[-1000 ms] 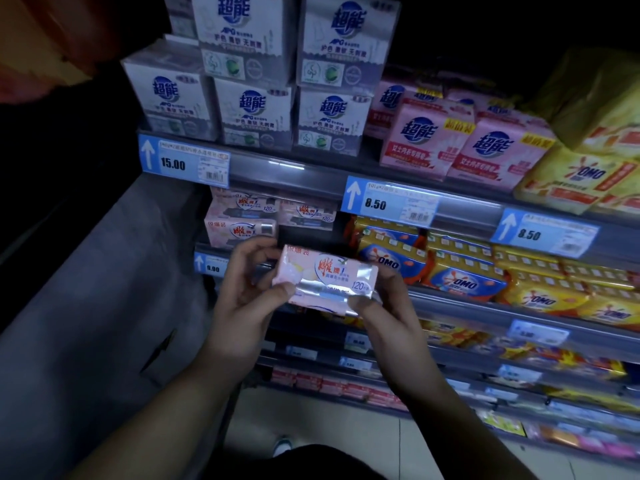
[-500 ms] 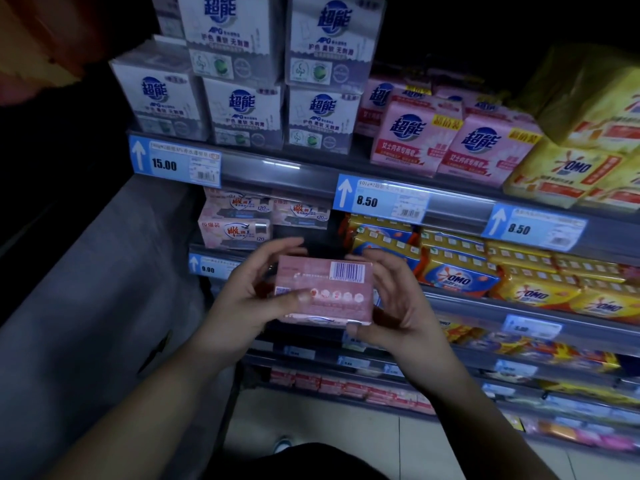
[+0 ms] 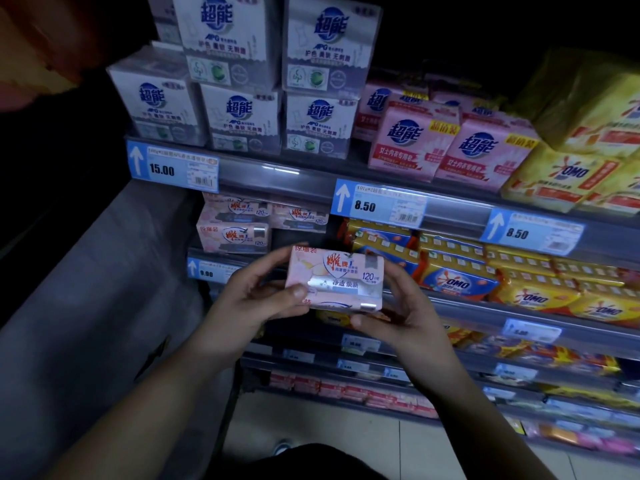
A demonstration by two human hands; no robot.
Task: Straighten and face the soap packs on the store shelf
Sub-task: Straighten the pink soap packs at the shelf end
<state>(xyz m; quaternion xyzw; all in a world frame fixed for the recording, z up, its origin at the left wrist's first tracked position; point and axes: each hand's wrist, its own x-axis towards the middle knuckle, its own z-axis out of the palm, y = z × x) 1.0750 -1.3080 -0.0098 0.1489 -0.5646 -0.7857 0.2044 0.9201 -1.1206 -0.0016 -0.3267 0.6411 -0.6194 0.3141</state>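
Note:
A pale pink soap pack (image 3: 334, 278) with a red and blue logo is held in front of the second shelf, its printed front turned toward me. My left hand (image 3: 258, 299) grips its left end, thumb on the front. My right hand (image 3: 398, 313) cups its right end and underside. Behind it, three matching pink soap packs (image 3: 232, 233) sit at the left end of the second shelf (image 3: 485, 317), with a dark gap to their right.
Yellow OMO soap packs (image 3: 457, 280) fill the second shelf to the right. White boxed packs (image 3: 239, 116) and pink packs (image 3: 408, 140) stand on the upper shelf with blue price tags (image 3: 377, 206). A grey panel (image 3: 86, 289) stands at left. Lower shelves hold more goods.
The pack was turned in both hands: its front showed, then its barcode back, and now its front faces me again. It sits slightly higher and closer to the shelf.

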